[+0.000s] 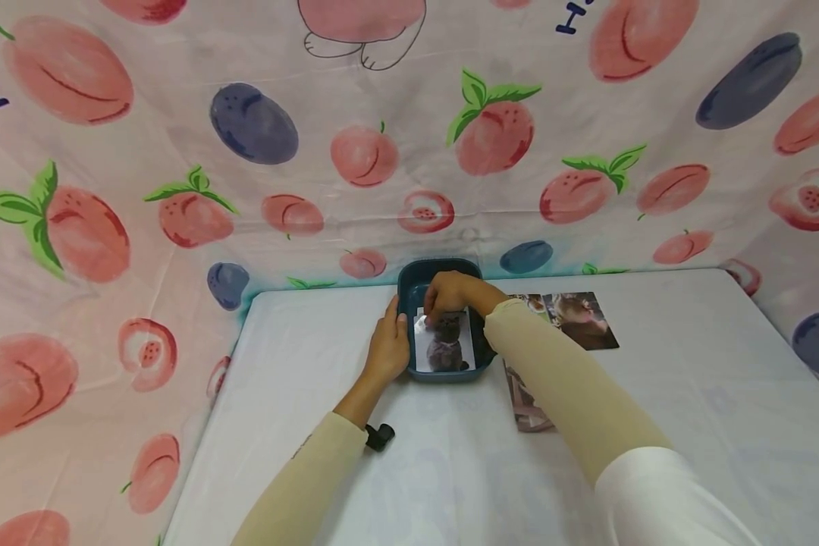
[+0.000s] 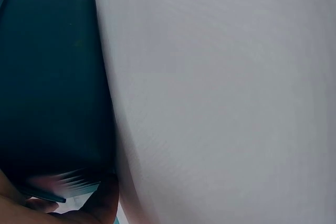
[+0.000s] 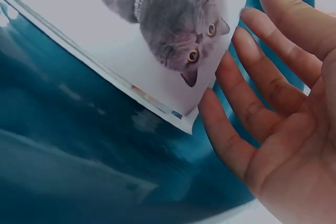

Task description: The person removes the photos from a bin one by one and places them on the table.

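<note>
A blue-green plastic bin [image 1: 450, 377] stands near the table's far edge. Inside lies a stack of photo prints, the top one a photo of a grey cat [image 1: 448, 350] in a bead necklace. My left hand [image 1: 387, 345] holds the bin by its left side, with the fingers along the outer wall. In the left wrist view the bin's wall [image 2: 52, 77] hides part of that hand. My right hand [image 1: 453, 292] is inside the bin. Its loosely bent fingertips are at the edge of the cat photo [image 3: 178, 30], and the thumb is off it.
Right of the bin lie more photo prints [image 1: 582, 320], and another print [image 1: 527, 409] is partly under the right sleeve. White cloth [image 1: 444, 470] covers the table. A fruit-patterned curtain [image 1: 396, 83] hangs right behind. A black wrist camera [image 1: 380, 437] sits on the left wrist.
</note>
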Demonstrator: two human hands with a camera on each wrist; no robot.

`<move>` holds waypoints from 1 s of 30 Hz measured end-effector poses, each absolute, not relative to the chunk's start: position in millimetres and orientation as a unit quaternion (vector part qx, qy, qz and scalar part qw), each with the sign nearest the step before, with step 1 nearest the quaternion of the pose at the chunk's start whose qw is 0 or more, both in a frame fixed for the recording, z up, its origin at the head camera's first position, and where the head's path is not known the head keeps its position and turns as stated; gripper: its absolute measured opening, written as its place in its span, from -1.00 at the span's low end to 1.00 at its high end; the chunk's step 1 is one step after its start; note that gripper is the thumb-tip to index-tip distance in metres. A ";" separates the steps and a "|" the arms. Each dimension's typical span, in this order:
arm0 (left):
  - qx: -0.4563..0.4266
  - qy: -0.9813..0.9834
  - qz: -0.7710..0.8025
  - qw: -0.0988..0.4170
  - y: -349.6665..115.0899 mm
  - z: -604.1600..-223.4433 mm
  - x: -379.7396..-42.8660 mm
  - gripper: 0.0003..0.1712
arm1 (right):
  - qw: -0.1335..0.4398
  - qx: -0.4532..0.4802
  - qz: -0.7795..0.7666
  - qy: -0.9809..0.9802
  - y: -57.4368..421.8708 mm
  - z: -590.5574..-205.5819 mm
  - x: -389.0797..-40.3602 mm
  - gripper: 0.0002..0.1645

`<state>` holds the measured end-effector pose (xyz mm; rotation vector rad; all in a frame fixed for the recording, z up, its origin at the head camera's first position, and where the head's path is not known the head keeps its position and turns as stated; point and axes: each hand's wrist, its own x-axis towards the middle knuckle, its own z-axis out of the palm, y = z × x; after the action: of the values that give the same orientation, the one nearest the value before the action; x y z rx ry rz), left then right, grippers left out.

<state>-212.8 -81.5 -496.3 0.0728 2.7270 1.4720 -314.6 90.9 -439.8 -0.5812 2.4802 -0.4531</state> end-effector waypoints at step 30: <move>0.017 0.877 0.481 0.022 -80.6 -496.0 -211.8 -0.38 | 0.183 -0.256 -0.295 0.902 143.7 -403.4 -296.2 -0.67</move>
<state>-211.8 -80.6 -496.0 0.0513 2.7165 1.4892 -296.2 143.7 -403.4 -0.7232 2.5436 -0.8333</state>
